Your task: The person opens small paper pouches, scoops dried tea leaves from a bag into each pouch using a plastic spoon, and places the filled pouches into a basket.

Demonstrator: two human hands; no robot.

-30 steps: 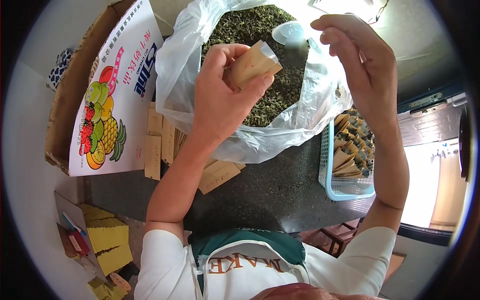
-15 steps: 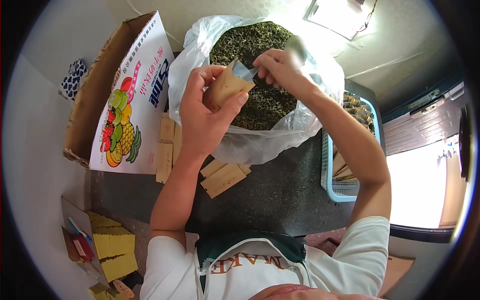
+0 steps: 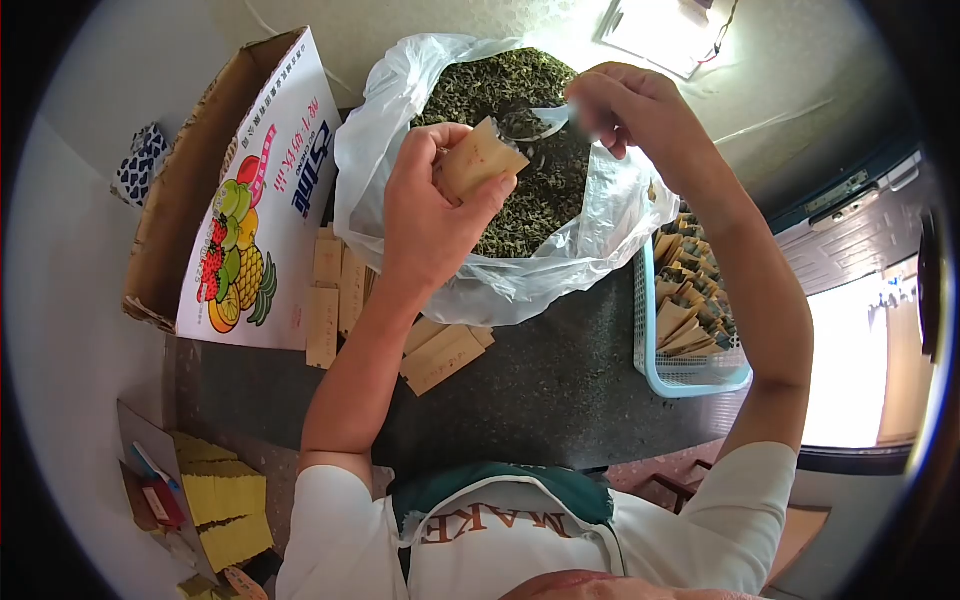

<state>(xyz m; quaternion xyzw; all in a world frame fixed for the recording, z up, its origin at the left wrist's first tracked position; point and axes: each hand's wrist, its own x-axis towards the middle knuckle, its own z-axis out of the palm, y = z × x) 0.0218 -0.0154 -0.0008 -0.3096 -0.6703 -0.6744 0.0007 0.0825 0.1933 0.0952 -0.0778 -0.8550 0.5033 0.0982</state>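
My left hand [image 3: 435,205] is closed around a small brown paper packet [image 3: 478,162], its mouth tilted up to the right. My right hand [image 3: 640,115] pinches a pale, see-through spoon [image 3: 550,122], partly blurred at the fingers. Dark leaf bits lie at the spoon's near end, over the dried leaves [image 3: 535,215]. These leaves fill a large clear plastic bag [image 3: 375,130] beneath both hands. The spoon's tip is close to the packet's mouth; whether they touch I cannot tell.
A fruit-printed carton [image 3: 285,240] stands at the left. Flat paper packets [image 3: 445,358] lie on the dark table [image 3: 540,400]. On the right, a blue basket [image 3: 650,370] holds many upright filled packets [image 3: 690,300]. Yellow paper stacks [image 3: 225,495] are at lower left.
My right hand has moved right and up, drawing the spoon away from the packet's mouth to above the leaves. My left hand still holds the packet, shifted slightly right.
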